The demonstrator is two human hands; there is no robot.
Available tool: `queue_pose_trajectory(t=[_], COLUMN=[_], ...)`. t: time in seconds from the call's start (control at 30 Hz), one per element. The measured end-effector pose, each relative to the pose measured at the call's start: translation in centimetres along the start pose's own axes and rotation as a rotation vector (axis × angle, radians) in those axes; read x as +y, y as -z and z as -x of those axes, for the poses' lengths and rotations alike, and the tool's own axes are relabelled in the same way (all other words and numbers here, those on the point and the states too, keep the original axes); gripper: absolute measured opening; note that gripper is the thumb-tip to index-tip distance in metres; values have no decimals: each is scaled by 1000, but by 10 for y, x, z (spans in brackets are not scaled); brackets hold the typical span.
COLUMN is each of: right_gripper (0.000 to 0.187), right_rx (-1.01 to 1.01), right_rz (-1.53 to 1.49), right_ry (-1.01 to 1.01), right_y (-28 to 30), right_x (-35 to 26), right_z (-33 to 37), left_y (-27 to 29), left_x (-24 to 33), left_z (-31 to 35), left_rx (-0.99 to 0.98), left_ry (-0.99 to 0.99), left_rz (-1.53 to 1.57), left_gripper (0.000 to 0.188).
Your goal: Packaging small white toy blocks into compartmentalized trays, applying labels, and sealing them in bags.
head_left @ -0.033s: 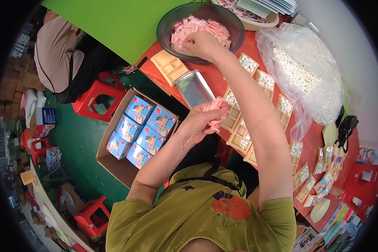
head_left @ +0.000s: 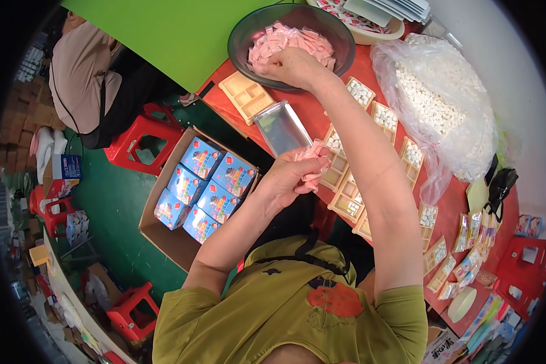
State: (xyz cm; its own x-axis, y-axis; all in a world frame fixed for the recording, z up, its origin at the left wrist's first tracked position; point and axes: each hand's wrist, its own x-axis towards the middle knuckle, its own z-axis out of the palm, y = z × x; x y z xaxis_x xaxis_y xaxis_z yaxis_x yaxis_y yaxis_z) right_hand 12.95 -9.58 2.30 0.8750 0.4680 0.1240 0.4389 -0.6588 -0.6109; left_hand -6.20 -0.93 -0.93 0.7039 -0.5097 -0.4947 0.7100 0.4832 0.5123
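Two hands of mine work over the red table (head_left: 461, 206). Far right lies a clear bag (head_left: 443, 103) of white pieces, far ahead the dark bowl (head_left: 239, 36) of pink sachets (head_left: 285, 39). Left, on the green floor, a cardboard box (head_left: 170, 239) holds blue cartons (head_left: 206, 182). My right hand (head_left: 294, 65) curls into the bowl, fingers bunched, probably pinching some sachets. My left hand (head_left: 288, 179), nearer, pinches a small pink bundle (head_left: 314, 151) above the tan trays (head_left: 346, 194).
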Motion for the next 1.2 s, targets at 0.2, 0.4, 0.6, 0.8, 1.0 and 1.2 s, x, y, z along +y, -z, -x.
queue_pose_trajectory(t=[0.2,0.4,0.6,0.8,1.0,1.2], right_gripper=[24,16,11,11,11,15], right_rx=[22,-59,27,238,223,327], right_rz=[-140,-123,-146,-451,-398,-220], right_ry=[82,182,27,-415,-527,-448], right_y=[26,47,42,24,-15,-23], right_x=[-30,-27,-15,5,-10,-17], right_z=[48,142,201,254,262,263], left_y=[7,5,-4,14,19,17], left_x=[15,23,1,-4,-5,-13], left_z=[4,-1,-2,15,27,32], left_rx=[-23,-55,-46,40,135,111], left_ry=[-47,-81,-4,-69,-116,-131], left_rz=[17,-139,-209,-140,-169,-196], left_gripper=[32,17,20,32,31,29])
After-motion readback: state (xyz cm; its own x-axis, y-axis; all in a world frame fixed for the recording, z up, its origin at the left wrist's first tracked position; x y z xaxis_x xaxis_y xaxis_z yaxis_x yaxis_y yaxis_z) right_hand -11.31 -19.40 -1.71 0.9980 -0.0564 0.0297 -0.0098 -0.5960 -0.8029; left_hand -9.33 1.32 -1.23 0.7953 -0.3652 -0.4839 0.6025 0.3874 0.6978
